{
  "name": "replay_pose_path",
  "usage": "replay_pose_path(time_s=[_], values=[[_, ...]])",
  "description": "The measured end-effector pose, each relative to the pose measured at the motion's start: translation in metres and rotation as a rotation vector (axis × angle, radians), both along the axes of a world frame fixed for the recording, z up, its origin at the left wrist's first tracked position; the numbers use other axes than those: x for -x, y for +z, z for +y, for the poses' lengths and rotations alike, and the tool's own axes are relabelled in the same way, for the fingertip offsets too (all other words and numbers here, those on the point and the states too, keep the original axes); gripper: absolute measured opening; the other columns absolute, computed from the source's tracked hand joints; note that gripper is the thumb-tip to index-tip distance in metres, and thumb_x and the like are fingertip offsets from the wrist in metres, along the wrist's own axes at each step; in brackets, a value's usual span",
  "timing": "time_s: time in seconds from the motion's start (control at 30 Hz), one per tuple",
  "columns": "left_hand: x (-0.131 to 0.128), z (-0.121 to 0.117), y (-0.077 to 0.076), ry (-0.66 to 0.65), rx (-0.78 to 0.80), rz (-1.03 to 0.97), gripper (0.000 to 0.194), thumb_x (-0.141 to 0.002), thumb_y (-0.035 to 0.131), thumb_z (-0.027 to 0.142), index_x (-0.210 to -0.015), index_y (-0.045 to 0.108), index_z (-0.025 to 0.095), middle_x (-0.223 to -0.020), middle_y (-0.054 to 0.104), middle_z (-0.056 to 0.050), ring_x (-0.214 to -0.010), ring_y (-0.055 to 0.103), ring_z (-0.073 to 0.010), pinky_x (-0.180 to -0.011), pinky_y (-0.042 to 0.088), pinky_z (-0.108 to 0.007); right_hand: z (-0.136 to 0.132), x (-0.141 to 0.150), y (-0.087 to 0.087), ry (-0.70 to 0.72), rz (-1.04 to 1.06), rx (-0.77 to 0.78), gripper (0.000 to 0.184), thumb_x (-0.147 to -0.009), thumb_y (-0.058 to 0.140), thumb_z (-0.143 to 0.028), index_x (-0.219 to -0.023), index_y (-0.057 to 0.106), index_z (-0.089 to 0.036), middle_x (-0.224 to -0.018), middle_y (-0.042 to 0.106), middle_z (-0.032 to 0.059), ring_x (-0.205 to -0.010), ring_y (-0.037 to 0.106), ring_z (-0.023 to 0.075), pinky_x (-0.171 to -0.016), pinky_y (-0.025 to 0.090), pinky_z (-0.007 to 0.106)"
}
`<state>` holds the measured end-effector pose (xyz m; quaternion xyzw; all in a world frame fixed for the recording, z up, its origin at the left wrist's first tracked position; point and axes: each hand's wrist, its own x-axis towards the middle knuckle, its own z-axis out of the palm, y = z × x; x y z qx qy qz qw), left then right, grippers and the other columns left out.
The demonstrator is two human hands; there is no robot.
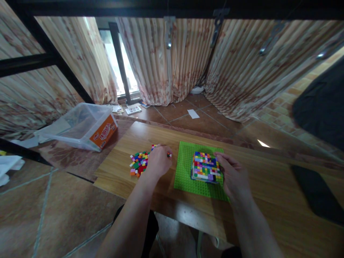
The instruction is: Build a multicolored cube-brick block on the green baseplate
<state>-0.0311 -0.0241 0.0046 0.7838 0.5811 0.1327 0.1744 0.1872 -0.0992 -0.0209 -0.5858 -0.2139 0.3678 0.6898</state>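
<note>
A squat block of multicoloured toy bricks (205, 167) stands on a green studded baseplate (183, 172). My right hand (235, 175) is at its right side, thumb and finger closed at the upper right corner. The palm side is hidden. To the left, my left hand (160, 161) reaches down over the right part of a heap of loose small bricks (138, 163). Its fingers are curled, and what they hold, if anything, is hidden. A few small bricks show by its fingertips.
Both lie on a wooden table (161, 195). A dark flat object (317, 193) rests at the table's right. Beyond the left end, a clear plastic bin (77, 125) with an orange label stands on the floor. Patterned curtains (185, 61) hang behind, and a white paper (193, 114) lies on the tiles.
</note>
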Motion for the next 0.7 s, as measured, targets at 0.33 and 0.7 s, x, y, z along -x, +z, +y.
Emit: replay_pose_path(time_s=[0.33,0.7], values=[[-0.0018,-0.0037,0.0023,-0.019,-0.016,0.076,0.023,-0.081,0.054,0.011,-0.090,0.074,0.020,-0.097,0.070,-0.007,-0.092,0.065,-0.0207,-0.081,0.049,-0.030,0.0003,0.0003,0.0000,-0.002,-0.032,0.017,0.023,-0.061,0.083,-0.035,-0.078,0.077,-0.021,-0.076,0.074,0.0008,-0.067,0.066,0.0141,-0.061,0.054,0.026],[-0.0067,0.0009,0.0019,-0.078,0.033,-0.268,0.015,-0.082,0.057,0.014,-0.081,0.072,0.017,-0.085,0.070,-0.005,-0.081,0.062,-0.0174,-0.076,0.047,-0.029,-0.0017,0.0029,0.0044,-0.030,-0.394,0.045,0.019,-0.073,0.073,-0.037,-0.083,0.076,-0.021,-0.085,0.074,0.0045,-0.079,0.067,0.0197,-0.075,0.053,0.036]])
